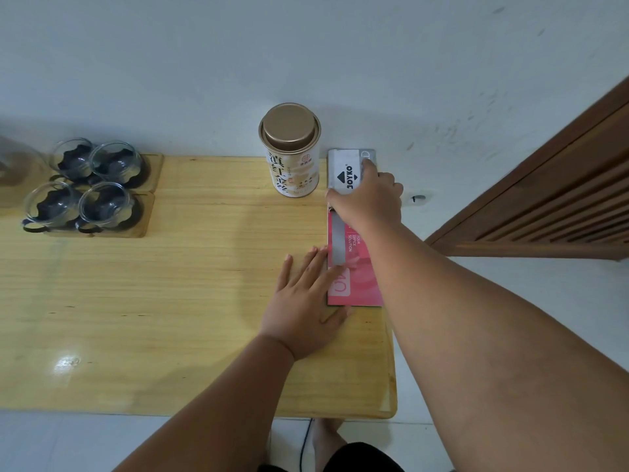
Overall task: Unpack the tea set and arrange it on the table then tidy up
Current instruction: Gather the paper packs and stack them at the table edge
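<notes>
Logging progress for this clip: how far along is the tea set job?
Done: four glass cups sit on wooden coasters; tea tin stands upright. In hand: both hands, left hand and right hand, press the flat pink box. Left: putting it away.

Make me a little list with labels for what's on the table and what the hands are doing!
table: wooden table against a white wall
cups: four glass cups on wooden coasters, far left
tin: tea tin, upright, gold lid on, at the back
box: flat pink and grey box at the right edge, beside the tin
left hand: left hand flat, fingers spread, touching the box's near left edge
right hand: right hand pressing on the box's far end
</notes>
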